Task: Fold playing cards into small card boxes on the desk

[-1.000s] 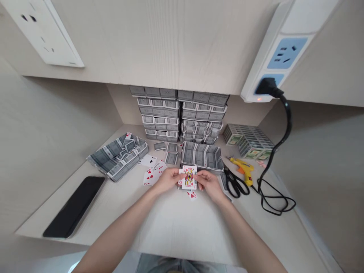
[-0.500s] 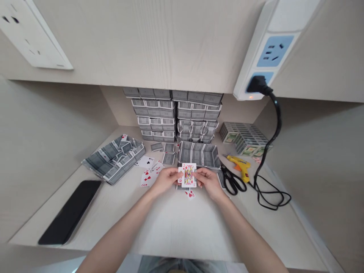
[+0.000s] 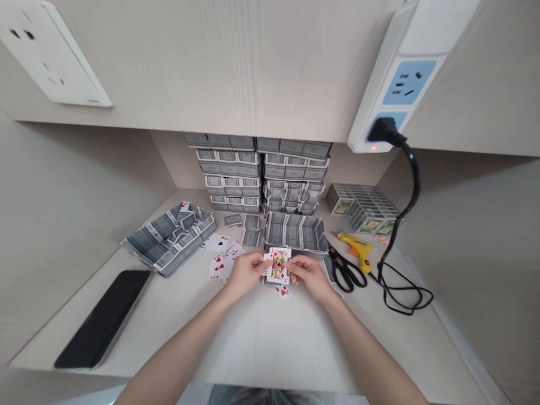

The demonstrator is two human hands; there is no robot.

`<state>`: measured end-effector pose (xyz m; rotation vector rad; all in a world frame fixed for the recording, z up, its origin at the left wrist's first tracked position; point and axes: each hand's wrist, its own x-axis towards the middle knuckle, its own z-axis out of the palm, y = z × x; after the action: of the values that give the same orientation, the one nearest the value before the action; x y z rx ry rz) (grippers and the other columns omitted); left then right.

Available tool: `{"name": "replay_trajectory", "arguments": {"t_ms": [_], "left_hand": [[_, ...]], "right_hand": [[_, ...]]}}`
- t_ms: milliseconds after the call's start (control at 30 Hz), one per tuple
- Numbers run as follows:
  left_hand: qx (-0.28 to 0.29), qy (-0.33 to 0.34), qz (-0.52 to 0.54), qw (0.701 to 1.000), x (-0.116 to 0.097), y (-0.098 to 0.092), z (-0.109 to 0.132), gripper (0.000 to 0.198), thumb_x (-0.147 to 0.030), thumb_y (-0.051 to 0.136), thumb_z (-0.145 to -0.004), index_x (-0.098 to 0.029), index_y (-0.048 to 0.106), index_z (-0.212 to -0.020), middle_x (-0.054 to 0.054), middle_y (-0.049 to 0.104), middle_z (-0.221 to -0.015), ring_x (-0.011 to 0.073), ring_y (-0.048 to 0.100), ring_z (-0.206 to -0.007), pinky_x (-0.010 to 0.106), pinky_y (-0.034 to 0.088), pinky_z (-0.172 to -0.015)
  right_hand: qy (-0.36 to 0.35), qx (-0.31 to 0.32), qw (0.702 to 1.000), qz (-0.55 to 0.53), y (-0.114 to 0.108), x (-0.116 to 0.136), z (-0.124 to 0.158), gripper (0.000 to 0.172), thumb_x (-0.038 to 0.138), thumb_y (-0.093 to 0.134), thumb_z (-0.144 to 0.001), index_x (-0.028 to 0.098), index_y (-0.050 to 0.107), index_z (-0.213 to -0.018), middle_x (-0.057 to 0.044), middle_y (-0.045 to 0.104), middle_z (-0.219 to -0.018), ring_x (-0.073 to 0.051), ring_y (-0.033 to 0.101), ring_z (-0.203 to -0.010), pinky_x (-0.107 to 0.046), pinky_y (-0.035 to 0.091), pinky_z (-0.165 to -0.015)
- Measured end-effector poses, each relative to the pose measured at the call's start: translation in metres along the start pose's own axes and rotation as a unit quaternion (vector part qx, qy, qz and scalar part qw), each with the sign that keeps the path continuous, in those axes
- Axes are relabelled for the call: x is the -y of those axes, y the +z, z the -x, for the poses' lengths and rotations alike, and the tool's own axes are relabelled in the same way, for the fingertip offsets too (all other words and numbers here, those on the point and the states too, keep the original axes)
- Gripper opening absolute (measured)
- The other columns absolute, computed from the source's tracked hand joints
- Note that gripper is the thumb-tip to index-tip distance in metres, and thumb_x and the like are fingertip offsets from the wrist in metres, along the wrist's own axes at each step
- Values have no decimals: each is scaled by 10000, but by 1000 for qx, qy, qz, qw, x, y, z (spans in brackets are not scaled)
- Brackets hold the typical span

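Observation:
Both hands hold playing cards in front of me, just above the table. A jack of diamonds (image 3: 278, 266) faces up, with another card partly showing behind its left edge. My left hand (image 3: 247, 272) pinches the cards at the left side, thumb on the face. My right hand (image 3: 311, 274) grips the right side between thumb and fingers. Beneath them lies a red eight card (image 3: 283, 291), partly covered. Beyond the hands stands an open tray made of playing cards (image 3: 297, 232). Face-up cards (image 3: 218, 266) are spread to the left of my left hand.
A second card-built tray (image 3: 171, 239) with loose cards sits at left, near a black phone-like slab (image 3: 103, 318). Black scissors (image 3: 346, 273) and a yellow glue gun (image 3: 356, 247) with a looping cord lie at right. Stacked card boxes (image 3: 230, 166) stand at the back.
The jack has shifted slightly left over the card behind it and tilted a little. Both hands stay closed on the cards. The whole view has moved slightly.

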<state>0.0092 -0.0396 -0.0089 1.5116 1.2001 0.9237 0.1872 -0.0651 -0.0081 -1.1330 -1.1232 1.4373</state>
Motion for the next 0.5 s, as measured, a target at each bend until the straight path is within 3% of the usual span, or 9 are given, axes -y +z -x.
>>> {"name": "replay_trajectory", "arguments": {"t_ms": [133,300,500], "left_hand": [[-9,4,-28,1000,0,1,4,298,-421,566,-692,-128,619,-683,26,644,-638,143,573,-595,220,428,-535],[17,7,70,997,-7,5,5,273,-337,548,-722,-121,628,-867,65,682,-848,180,625,-737,276,493,-666],[15,0,102,995,-10,5,5,242,-302,567,-705,-115,623,-847,76,684,-872,177,637,-765,299,506,-726]], "right_hand": [[-29,-16,998,52,3,-2,0,309,455,646,-645,163,563,-592,49,490,-393,-65,396,-348,-202,311,-380],[-47,-50,994,89,3,0,0,327,481,623,-656,167,567,-582,46,472,-369,-71,378,-330,-206,291,-361],[-63,-65,988,122,5,0,2,348,500,611,-658,170,556,-560,35,480,-386,-86,404,-350,-214,307,-377]]}}
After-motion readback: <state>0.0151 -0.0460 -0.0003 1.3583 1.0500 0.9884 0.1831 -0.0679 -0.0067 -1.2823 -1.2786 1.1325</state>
